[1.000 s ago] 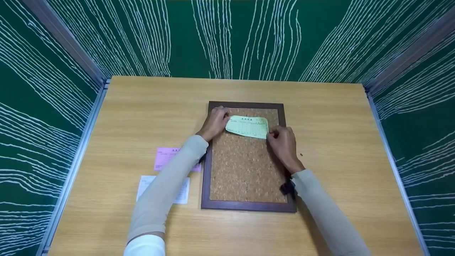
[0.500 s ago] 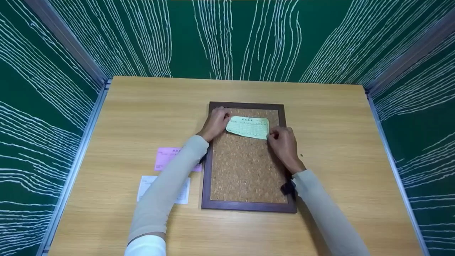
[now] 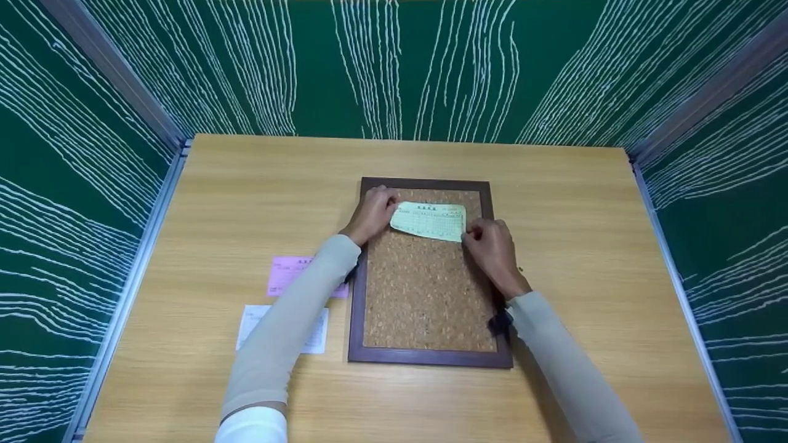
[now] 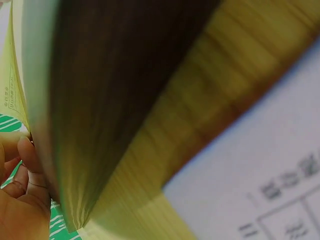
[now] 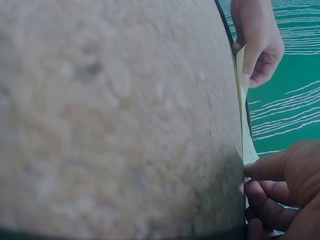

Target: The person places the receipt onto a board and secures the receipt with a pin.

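A pale green printed paper slip (image 3: 429, 221) lies over the upper part of a cork board (image 3: 428, 295) with a dark brown frame. My left hand (image 3: 372, 214) pinches the slip's left end, near the board's upper left. At its lower right corner, my right hand (image 3: 492, 249) grips the paper between thumb and fingers. The left wrist view has the left hand (image 4: 25, 190) at the paper's edge, beside the dark frame. Low over the cork (image 5: 125, 120), the right wrist view catches the right fingers (image 5: 265, 167) at the slip, which bows slightly up from the surface.
A pink printed slip (image 3: 286, 271) and a white printed slip (image 3: 251, 317) lie on the wooden table (image 3: 554, 184) left of the board, partly under the left sleeve. Green panels (image 3: 406, 67) with wavy white lines enclose the table's back and sides.
Both hands keep their hold on the green slip in almost the same place. The board and the other slips have not moved.
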{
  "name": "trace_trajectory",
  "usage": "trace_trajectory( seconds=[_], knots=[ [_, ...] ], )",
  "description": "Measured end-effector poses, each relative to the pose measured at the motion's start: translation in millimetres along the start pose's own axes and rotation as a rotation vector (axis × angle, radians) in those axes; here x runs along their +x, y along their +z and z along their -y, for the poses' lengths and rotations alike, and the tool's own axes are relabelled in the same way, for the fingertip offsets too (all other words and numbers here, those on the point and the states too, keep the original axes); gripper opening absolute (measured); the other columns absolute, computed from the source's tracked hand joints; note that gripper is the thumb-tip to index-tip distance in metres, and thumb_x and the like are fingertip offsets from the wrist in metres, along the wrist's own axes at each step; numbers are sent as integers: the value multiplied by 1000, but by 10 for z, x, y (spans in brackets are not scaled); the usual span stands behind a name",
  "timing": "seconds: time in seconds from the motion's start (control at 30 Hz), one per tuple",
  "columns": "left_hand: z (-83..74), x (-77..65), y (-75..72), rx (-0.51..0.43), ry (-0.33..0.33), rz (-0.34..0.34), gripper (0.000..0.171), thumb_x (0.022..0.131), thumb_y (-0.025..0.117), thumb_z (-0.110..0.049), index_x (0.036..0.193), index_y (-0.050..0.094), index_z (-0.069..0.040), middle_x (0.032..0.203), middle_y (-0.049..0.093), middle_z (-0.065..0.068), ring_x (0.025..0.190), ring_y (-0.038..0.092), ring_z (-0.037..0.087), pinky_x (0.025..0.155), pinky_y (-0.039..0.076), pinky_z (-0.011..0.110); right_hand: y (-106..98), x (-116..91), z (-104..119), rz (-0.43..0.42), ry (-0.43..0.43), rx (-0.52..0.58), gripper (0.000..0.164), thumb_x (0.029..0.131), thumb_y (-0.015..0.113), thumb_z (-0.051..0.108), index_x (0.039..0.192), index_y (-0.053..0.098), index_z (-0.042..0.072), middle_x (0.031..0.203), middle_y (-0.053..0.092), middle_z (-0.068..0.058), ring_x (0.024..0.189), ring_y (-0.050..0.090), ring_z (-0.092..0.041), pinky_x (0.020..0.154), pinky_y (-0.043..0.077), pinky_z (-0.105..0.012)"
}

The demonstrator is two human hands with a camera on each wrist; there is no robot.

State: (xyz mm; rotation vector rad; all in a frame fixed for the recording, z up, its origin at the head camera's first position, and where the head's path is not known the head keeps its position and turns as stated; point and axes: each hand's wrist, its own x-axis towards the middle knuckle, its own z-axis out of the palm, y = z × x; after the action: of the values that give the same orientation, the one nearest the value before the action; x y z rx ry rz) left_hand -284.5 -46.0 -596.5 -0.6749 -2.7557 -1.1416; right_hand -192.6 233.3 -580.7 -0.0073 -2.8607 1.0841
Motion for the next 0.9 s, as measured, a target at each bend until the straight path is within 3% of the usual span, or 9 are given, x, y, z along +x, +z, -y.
trace_trajectory(
  seconds=[0.1, 0.27, 0.53, 0.73, 0.9],
  knots=[
    [49, 6, 32, -3, 8, -4, 16, 103, 63, 3, 100, 78, -1, 96, 71, 13, 91, 65, 27, 84, 56, 41, -15, -14, 5, 2, 11, 10, 13, 100, 72, 4, 106, 82, -1, 91, 73, -13, 91, 58, -28, 75, 45, -38],
    [45, -3, 27, -26, -2, -1, 15, 102, 62, 6, 108, 76, 5, 101, 72, 19, 95, 67, 31, 86, 56, 43, -73, -58, 6, -5, 19, 24, 13, 101, 73, 7, 108, 82, 0, 94, 74, -12, 91, 60, -28, 76, 47, -39],
    [326, 42, 210, -28, 52, -15, 21, 102, 61, 5, 118, 70, -4, 105, 71, 11, 96, 65, 26, 89, 52, 41, -296, -170, -37, -32, -42, 64, 15, 103, 73, 6, 111, 81, -3, 96, 76, -14, 77, 68, -26, 61, 50, -29],
    [378, 66, 240, 1, 74, -17, 12, 104, 63, 1, 111, 68, -7, 99, 68, 9, 94, 63, 28, 88, 51, 44, -502, -271, -72, -69, -67, 72, 16, 102, 77, 7, 112, 80, -4, 103, 78, -16, 94, 72, -30, 72, 51, -34],
    [359, 57, 227, 1, 72, -11, 8, 107, 64, -2, 110, 69, -8, 101, 66, 9, 96, 62, 28, 89, 50, 44, -647, -344, -137, -105, -68, 44, 18, 102, 75, 6, 116, 79, -5, 101, 78, -18, 72, 64, -24, 60, 45, -25]
  ],
)
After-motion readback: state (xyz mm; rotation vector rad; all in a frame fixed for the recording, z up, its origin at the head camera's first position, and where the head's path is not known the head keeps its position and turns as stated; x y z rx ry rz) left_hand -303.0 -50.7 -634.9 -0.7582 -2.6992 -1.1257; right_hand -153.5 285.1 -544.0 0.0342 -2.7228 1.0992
